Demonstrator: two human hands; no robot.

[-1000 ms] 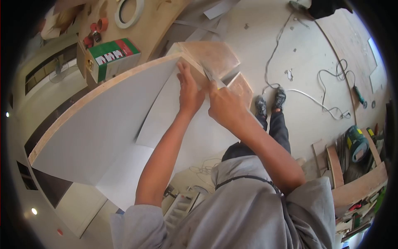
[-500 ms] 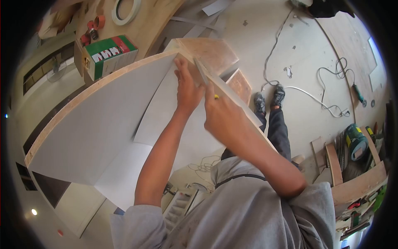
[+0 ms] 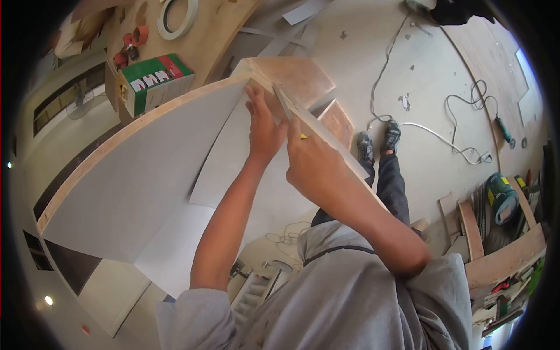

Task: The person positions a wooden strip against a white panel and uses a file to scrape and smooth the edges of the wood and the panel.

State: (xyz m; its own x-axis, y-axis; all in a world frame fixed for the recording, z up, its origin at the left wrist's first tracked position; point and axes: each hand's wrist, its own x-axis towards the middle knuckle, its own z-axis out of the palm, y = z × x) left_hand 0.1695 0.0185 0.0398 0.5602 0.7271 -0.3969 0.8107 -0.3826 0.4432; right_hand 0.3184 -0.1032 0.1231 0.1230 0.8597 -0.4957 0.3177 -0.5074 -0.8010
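Note:
A large wooden cabinet piece [image 3: 146,151] with grey-white inner faces and raw wood edges is in front of me. My left hand [image 3: 265,131] lies against its inner face near the upper corner, fingers stretched out along the panel. Close beside it, my right hand [image 3: 315,157] is closed around a tool with a flat, narrow metal blade [image 3: 282,100]. A bit of yellow shows at its handle, which the fingers mostly hide. The blade lies along the raw wooden edge [image 3: 309,114] of the panel, with the right index finger stretched along it.
At upper left, a green and white box [image 3: 154,81] and a tape roll [image 3: 177,18] sit on a wooden table [image 3: 216,35]. Cables [image 3: 385,70] run over the floor near a person's shoes [image 3: 392,135]. At right, a green power tool [image 3: 501,198] lies among wood offcuts.
Both hands and the blade stay almost in place at the panel's corner. The cabinet piece's upper end sits very slightly lower in view.

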